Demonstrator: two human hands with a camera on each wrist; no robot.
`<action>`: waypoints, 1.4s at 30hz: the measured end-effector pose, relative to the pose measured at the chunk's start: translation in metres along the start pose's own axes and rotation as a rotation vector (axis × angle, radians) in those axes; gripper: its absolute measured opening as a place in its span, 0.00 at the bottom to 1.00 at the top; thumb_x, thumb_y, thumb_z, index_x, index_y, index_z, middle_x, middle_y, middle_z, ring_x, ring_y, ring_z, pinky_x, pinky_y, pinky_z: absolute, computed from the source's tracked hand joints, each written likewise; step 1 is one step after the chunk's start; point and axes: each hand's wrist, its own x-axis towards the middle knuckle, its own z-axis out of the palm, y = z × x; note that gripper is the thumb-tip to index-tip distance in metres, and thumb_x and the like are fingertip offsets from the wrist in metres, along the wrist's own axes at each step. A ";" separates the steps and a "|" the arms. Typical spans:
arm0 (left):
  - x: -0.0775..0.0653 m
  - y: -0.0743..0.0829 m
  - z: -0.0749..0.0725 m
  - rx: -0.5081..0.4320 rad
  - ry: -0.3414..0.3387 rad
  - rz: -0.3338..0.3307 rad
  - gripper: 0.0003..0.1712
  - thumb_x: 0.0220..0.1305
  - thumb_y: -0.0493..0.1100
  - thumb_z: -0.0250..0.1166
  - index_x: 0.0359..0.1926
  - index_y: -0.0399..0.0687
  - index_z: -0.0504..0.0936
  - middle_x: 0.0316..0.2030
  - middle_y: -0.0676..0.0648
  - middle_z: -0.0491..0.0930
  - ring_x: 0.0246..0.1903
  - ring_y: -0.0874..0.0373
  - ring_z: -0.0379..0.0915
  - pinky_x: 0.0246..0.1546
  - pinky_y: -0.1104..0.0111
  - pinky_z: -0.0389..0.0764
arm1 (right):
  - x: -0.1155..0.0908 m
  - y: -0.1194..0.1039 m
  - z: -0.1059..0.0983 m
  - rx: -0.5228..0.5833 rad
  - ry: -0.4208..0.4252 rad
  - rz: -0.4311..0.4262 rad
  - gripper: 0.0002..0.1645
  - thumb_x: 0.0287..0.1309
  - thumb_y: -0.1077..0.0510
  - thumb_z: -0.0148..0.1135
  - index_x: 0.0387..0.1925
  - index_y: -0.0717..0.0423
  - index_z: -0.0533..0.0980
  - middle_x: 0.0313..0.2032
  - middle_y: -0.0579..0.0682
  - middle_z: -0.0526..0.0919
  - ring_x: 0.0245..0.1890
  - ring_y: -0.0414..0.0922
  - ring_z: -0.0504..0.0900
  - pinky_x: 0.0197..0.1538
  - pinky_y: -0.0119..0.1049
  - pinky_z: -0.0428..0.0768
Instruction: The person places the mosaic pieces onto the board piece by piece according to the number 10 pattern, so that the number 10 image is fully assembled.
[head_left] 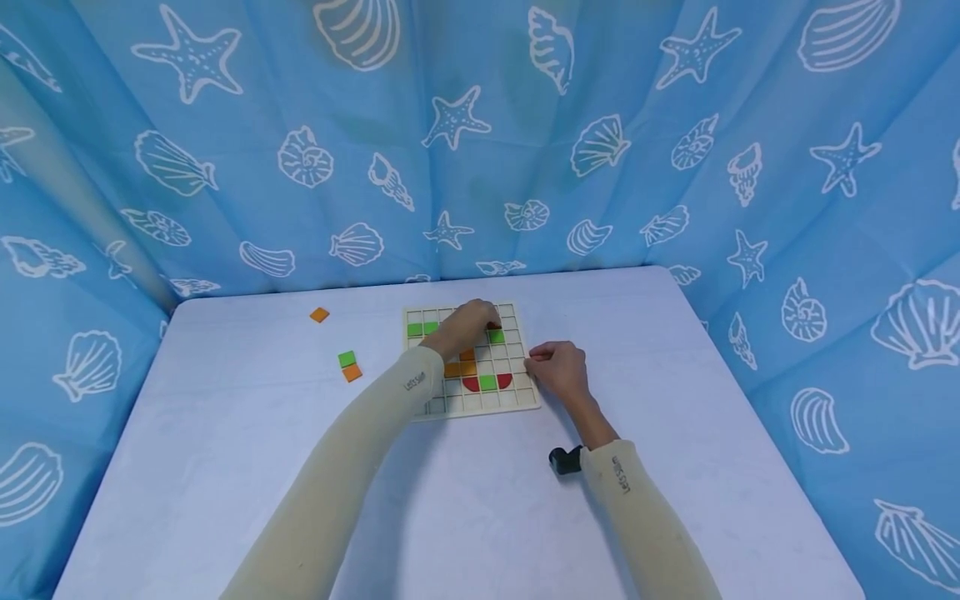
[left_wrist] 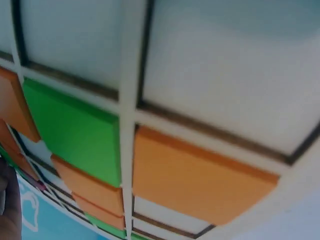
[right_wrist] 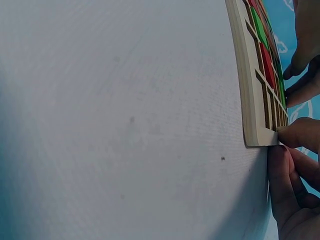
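Note:
A pale gridded puzzle board lies on the table with flat coloured tiles in some of its squares. My left hand reaches over its far part, fingertips down at a small red tile that they mostly hide, beside a green tile. At the board's right edge, my right hand pinches the rim between thumb and fingers, close to a corner in the right wrist view. Orange tiles fill squares in the middle. Nearer me, a green tile sits between two rounded red tiles.
Left of the board, a loose orange tile lies far back, and a green tile touches another orange tile. A white cloth covers the table. Behind hangs a blue curtain with shells and starfish.

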 end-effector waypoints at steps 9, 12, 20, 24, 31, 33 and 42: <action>-0.008 0.000 -0.010 0.060 -0.034 -0.029 0.18 0.67 0.31 0.59 0.55 0.48 0.83 0.53 0.49 0.79 0.58 0.56 0.70 0.62 0.66 0.68 | 0.003 -0.005 0.003 -0.015 -0.009 0.013 0.10 0.56 0.56 0.68 0.38 0.57 0.83 0.31 0.50 0.83 0.34 0.45 0.81 0.37 0.36 0.80; -0.014 -0.003 -0.016 0.107 -0.017 -0.024 0.20 0.64 0.30 0.62 0.55 0.50 0.82 0.53 0.50 0.78 0.57 0.56 0.69 0.62 0.66 0.68 | 0.003 -0.005 0.003 -0.022 -0.010 0.023 0.10 0.56 0.56 0.68 0.38 0.57 0.83 0.32 0.50 0.83 0.35 0.46 0.80 0.38 0.36 0.80; -0.033 -0.016 -0.045 0.014 0.095 -0.052 0.20 0.63 0.28 0.57 0.54 0.43 0.82 0.50 0.46 0.78 0.52 0.54 0.71 0.56 0.64 0.73 | -0.001 -0.004 0.000 -0.024 0.001 0.004 0.11 0.55 0.57 0.68 0.37 0.59 0.84 0.31 0.51 0.84 0.34 0.46 0.81 0.36 0.36 0.80; -0.049 -0.038 -0.058 0.034 0.104 -0.142 0.20 0.63 0.29 0.57 0.54 0.43 0.81 0.51 0.44 0.78 0.50 0.53 0.71 0.55 0.61 0.74 | -0.002 -0.002 0.000 -0.025 0.008 -0.008 0.10 0.55 0.58 0.68 0.37 0.60 0.84 0.31 0.52 0.85 0.33 0.46 0.82 0.35 0.36 0.80; -0.091 -0.091 -0.076 0.117 0.116 -0.325 0.18 0.62 0.33 0.62 0.54 0.41 0.81 0.50 0.43 0.77 0.49 0.50 0.73 0.51 0.58 0.76 | -0.003 0.000 0.000 -0.023 0.007 -0.011 0.10 0.55 0.58 0.68 0.38 0.60 0.84 0.32 0.52 0.85 0.34 0.46 0.82 0.37 0.38 0.80; -0.105 -0.104 -0.080 0.105 0.114 -0.393 0.19 0.61 0.33 0.64 0.55 0.39 0.80 0.51 0.41 0.77 0.51 0.47 0.72 0.53 0.56 0.75 | -0.002 0.001 0.000 -0.020 0.008 -0.011 0.10 0.55 0.58 0.68 0.38 0.60 0.84 0.32 0.52 0.85 0.35 0.47 0.82 0.37 0.38 0.80; -0.151 -0.152 -0.082 0.042 0.162 -0.628 0.26 0.60 0.34 0.66 0.59 0.35 0.74 0.56 0.35 0.71 0.57 0.41 0.66 0.59 0.50 0.70 | 0.000 -0.001 0.002 -0.016 0.002 -0.012 0.11 0.55 0.58 0.68 0.38 0.60 0.84 0.32 0.52 0.84 0.35 0.47 0.81 0.36 0.36 0.80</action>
